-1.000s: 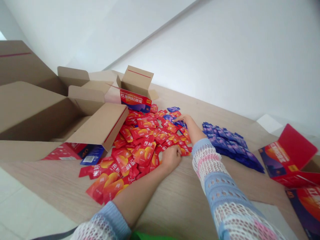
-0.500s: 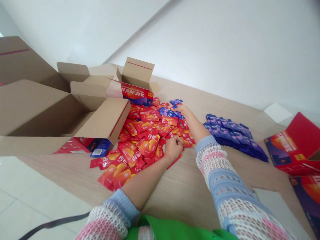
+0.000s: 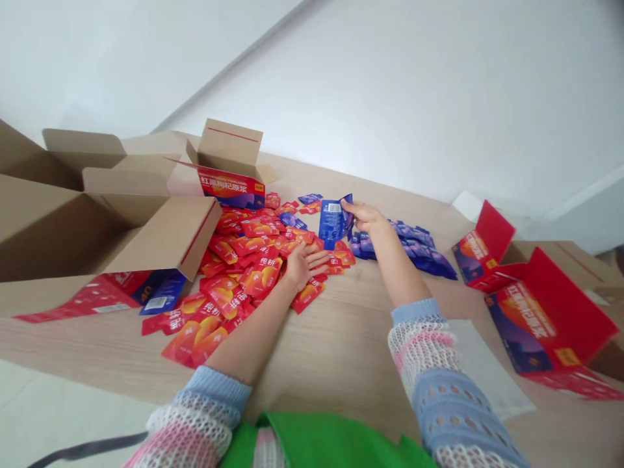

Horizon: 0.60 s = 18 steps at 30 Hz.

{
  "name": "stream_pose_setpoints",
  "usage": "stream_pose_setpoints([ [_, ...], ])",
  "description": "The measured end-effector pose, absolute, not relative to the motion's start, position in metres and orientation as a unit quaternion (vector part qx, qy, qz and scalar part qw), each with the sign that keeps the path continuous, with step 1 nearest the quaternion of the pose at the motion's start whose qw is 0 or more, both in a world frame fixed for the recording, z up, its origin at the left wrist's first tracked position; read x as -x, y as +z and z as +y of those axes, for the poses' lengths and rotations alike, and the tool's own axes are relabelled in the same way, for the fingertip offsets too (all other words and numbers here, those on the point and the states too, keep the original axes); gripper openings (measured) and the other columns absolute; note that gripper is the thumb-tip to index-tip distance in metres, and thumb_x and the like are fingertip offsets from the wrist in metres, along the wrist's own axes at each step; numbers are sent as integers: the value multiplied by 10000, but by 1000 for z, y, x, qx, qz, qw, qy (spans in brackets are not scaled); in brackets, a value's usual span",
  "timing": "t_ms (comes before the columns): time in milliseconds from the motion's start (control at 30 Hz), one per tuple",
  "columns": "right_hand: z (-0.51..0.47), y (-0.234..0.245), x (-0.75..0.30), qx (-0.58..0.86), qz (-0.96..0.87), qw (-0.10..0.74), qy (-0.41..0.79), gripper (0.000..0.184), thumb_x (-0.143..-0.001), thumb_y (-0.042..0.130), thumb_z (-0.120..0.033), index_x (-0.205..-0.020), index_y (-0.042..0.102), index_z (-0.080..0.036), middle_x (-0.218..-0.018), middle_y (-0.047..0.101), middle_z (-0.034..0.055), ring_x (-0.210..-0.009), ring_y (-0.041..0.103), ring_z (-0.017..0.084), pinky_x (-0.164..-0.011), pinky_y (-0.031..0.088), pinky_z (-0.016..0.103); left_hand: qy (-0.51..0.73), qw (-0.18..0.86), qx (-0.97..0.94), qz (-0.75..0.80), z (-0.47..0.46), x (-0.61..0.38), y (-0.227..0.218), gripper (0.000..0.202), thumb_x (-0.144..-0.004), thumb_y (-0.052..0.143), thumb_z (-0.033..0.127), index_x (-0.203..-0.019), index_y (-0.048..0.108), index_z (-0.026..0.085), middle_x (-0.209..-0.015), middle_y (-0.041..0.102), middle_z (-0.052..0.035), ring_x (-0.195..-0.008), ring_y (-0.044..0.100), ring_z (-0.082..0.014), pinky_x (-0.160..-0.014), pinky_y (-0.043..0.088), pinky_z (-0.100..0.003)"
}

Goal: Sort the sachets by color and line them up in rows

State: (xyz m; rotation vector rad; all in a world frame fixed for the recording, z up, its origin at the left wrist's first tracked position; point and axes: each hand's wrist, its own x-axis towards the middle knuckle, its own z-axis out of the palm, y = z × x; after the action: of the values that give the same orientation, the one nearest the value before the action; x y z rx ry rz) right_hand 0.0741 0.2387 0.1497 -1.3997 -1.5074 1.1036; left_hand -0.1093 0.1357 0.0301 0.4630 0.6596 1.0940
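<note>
Left side of the worktop: a big open carton, bare brown board showing inside, red and blue print on its outer front; more brown flaps stand behind it. Beyond the pile of red sachets sits a smaller open box, lid up, its floor hidden by the printed front. To your right, two red boxes, the farther and the nearer, stand with red flaps raised; you cannot see what is in them. Half a second ago your right hand was down among blue pieces at the pile's far edge; now it is raised, thumb and fingers pinching blue sachets. Your left hand was curled; now it lies palm up over the near right part of the pile, fingers spread. The view has swung right, bringing the nearer red box more fully in. The pinched sachets are above the pile's far right edge, just left of the blue stack. The clearest one shows you its barcode side, long axis nearly upright, narrow end down; beside it, another is turned nearly edge-on under your thumb. How many you hold, you cannot tell.
</note>
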Motion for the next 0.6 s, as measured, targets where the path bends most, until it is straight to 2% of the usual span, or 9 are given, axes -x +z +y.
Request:
stream_pose_setpoints([
  [67,212,145,-77,547,-603,393,428,536,-655,851,-656,-827,713,-168,-870,731,82,-984,681,290,-905,562,409,420,846,-206,256,132,111,40,730,-883,397,736,-1173,583,92,-1288,648,-281,-1164,677,-346,-817,614,-415],
  [133,183,136,-79,550,-638,386,375,552,-612,862,-674,-812,733,-176,-979,705,70,-1091,627,302,-987,513,425,356,882,-211,225,128,110,48,794,-886,375,751,-1214,587,59,-1261,655,-295,-1144,687,-348,-812,618,-401],
  [200,154,124,-81,566,-690,364,268,532,-573,888,-658,-803,756,-196,-1118,644,69,-1188,549,318,-1069,437,455,332,890,-214,227,126,105,53,634,-952,409,586,-1230,598,48,-1148,705,-254,-1036,731,-294,-771,627,-347],
  [267,126,111,-85,580,-728,330,154,465,-575,910,-612,-819,781,-238,-1241,561,70,-1245,474,330,-1104,372,488,349,879,-207,251,123,99,52,372,-970,446,291,-1211,612,62,-995,735,-173,-888,752,-206,-736,625,-268],
  [300,112,104,-89,585,-737,317,117,419,-594,913,-585,-837,791,-266,-1285,524,68,-1264,444,338,-1103,354,506,361,871,-206,263,122,95,49,319,-938,458,155,-1205,613,75,-950,734,-134,-840,748,-169,-738,621,-236],
  [367,87,90,-99,591,-746,299,73,318,-667,890,-543,-880,800,-326,-1348,467,59,-1287,401,351,-1078,344,529,373,858,-218,277,119,89,42,407,-847,494,-19,-1219,598,110,-948,729,-84,-818,739,-135,-775,620,-221],
  [467,53,67,-116,590,-756,278,55,208,-795,812,-481,-983,791,-394,-1317,462,66,-1246,436,327,-1021,375,509,344,857,-268,276,115,86,28,624,-725,630,-102,-1287,553,158,-1039,719,-72,-856,745,-164,-816,633,-292],
  [533,34,49,-124,591,-762,258,65,245,-863,760,-416,-1108,763,-416,-1212,488,77,-1165,496,285,-978,406,468,325,850,-291,295,113,84,21,808,-617,727,-129,-1328,521,195,-1044,716,-62,-836,749,-191,-782,638,-330],
  [600,16,32,-126,604,-760,229,70,372,-892,732,-347,-1256,704,-419,-1114,496,76,-1089,526,260,-939,425,437,318,837,-300,330,110,78,15,897,-528,778,-144,-1312,528,213,-999,718,-42,-805,747,-204,-749,632,-343],
])
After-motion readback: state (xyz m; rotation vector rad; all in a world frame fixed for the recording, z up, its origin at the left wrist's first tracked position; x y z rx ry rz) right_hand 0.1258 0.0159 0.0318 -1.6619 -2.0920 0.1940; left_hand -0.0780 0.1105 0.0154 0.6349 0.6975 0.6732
